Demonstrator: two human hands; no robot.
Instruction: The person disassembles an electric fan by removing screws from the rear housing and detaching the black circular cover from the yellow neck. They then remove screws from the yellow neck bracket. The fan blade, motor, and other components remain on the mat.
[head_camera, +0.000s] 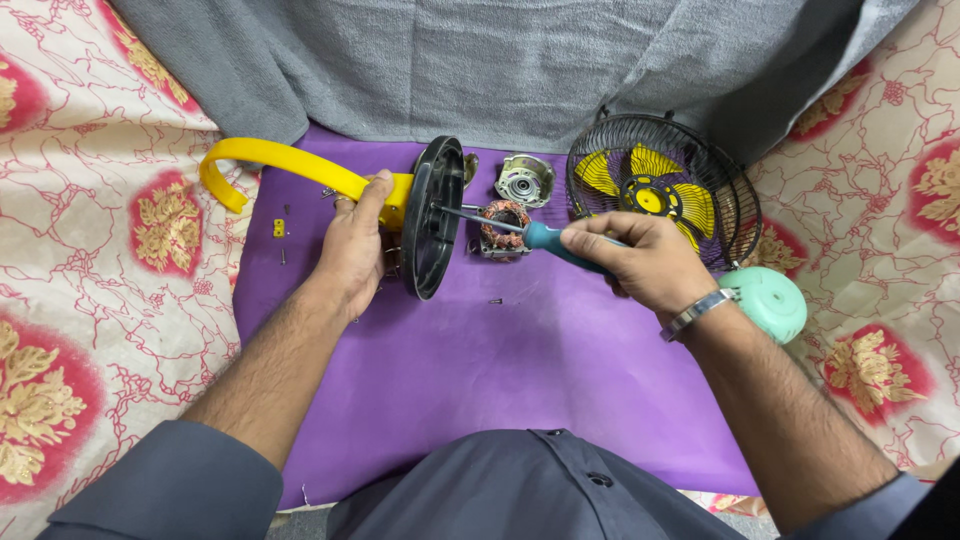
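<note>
L hand (355, 245) grips yellow bracket (290, 165); R hand (640, 262) angles screwdriver (530, 235).

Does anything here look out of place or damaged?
Nothing looks damaged. The fan is in parts: the copper-wound motor core and a metal housing lie loose on the purple mat, and small screws lie scattered.

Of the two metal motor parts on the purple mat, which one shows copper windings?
The stator, just beyond the screwdriver shaft, nearer the person; its ring of reddish-copper coils shows. The silver end housing behind it shows only bare metal.
</note>
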